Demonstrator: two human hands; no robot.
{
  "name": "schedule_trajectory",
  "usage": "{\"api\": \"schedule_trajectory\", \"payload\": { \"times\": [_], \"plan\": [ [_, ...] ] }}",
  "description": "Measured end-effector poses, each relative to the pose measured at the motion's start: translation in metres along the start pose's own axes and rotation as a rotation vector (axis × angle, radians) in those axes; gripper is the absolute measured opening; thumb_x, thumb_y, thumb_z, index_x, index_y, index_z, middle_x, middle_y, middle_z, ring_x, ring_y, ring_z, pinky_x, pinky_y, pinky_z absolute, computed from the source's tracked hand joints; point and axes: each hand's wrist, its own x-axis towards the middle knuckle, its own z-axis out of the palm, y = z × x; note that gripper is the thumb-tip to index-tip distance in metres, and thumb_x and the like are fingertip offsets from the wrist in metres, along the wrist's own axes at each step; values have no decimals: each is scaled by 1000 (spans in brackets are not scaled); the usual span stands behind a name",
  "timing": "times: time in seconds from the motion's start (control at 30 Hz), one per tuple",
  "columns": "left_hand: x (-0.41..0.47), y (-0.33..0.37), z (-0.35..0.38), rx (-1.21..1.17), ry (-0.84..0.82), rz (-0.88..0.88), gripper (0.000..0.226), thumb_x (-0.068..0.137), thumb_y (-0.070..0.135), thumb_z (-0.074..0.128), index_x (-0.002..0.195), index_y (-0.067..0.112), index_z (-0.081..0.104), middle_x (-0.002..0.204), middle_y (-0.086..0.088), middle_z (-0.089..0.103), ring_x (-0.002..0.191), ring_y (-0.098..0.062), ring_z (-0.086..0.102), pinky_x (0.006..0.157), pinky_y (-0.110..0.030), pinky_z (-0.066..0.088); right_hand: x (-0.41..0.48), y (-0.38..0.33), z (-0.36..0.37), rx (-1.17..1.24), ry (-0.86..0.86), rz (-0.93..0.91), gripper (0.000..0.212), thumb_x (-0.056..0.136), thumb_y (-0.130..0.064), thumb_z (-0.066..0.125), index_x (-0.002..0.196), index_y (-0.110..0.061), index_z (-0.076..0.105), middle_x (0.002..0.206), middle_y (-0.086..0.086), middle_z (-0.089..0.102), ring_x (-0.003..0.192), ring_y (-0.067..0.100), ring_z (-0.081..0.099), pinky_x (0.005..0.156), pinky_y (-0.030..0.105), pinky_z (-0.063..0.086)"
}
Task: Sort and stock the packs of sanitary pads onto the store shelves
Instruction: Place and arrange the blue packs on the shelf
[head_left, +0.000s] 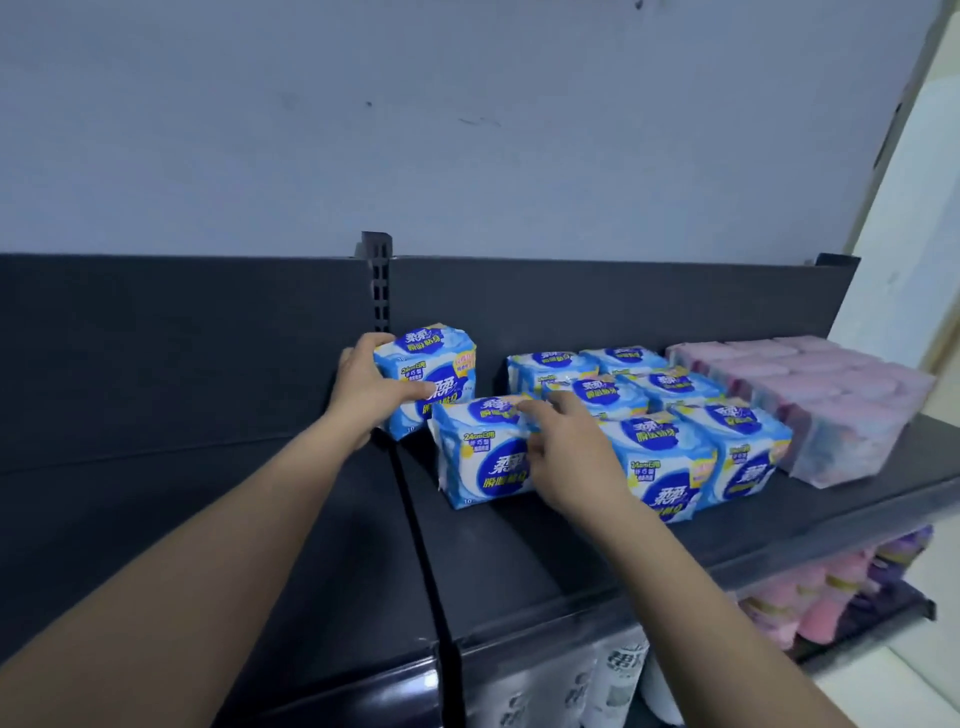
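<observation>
On the dark top shelf (519, 540) stand several blue-and-white pad packs. My left hand (363, 392) grips one blue pack (431, 364) by its left side, at the back near the shelf's upright post. My right hand (563, 447) holds the top right corner of a second blue pack (480, 457) that stands in front of the first one. Right of my hand, more blue packs (675, 415) form rows two or three deep. A block of pink packs (810, 400) sits at the shelf's right end.
The left shelf section (182, 441) is bare dark metal. A slotted upright post (380, 280) divides the two sections at the back panel. Below the shelf, pink and purple packs (831, 587) and white packs (597, 686) fill lower shelves. A grey wall rises behind.
</observation>
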Motion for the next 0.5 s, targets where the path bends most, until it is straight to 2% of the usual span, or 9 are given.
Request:
{"api": "schedule_trajectory", "payload": {
  "times": [0.07,0.13,0.27,0.3,0.37,0.43,0.5],
  "plan": [
    [7,-1,10,-30,-18,-13,69,58,12,90,113,29,51,129,-5,47,107,-22,60,89,-45,55,6,0,5,-119,43,-112,48,82,-4,56,129,-17,58,130,9,50,116,31,47,92,39,46],
    [17,-6,18,-68,-68,-37,69,52,16,91,106,34,52,128,-7,53,103,-23,64,86,-46,57,11,3,9,-177,76,-186,46,78,-2,61,121,-16,66,117,9,60,107,34,50,83,40,48],
    [25,-6,30,-108,-163,-61,64,62,7,88,114,25,55,121,-7,61,103,-23,65,86,-41,56,20,11,16,-203,178,-187,42,63,5,72,99,-16,74,92,8,65,85,34,54,59,35,45],
    [26,-5,32,-55,-164,-44,63,63,13,89,115,28,57,122,-6,59,110,-23,61,92,-39,53,21,11,16,-195,176,-186,40,63,6,72,97,-16,74,91,8,64,84,33,54,57,34,43],
    [26,0,33,164,-153,9,64,67,26,87,124,34,59,130,-2,43,126,-21,40,104,-31,39,23,11,16,-187,167,-189,38,65,7,70,96,-15,74,92,9,62,86,33,52,59,34,43],
    [28,3,33,232,-169,-24,64,77,25,80,135,33,52,132,-4,28,125,-19,33,95,-24,37,23,12,15,-191,177,-191,38,63,8,71,94,-14,74,91,9,61,84,33,52,58,35,45],
    [30,2,31,160,-239,-96,64,84,19,73,140,34,45,134,-3,27,114,-19,47,84,-26,46,22,12,15,-209,168,-159,40,59,8,73,93,-15,74,89,9,60,82,33,52,56,34,43]
  ]
}}
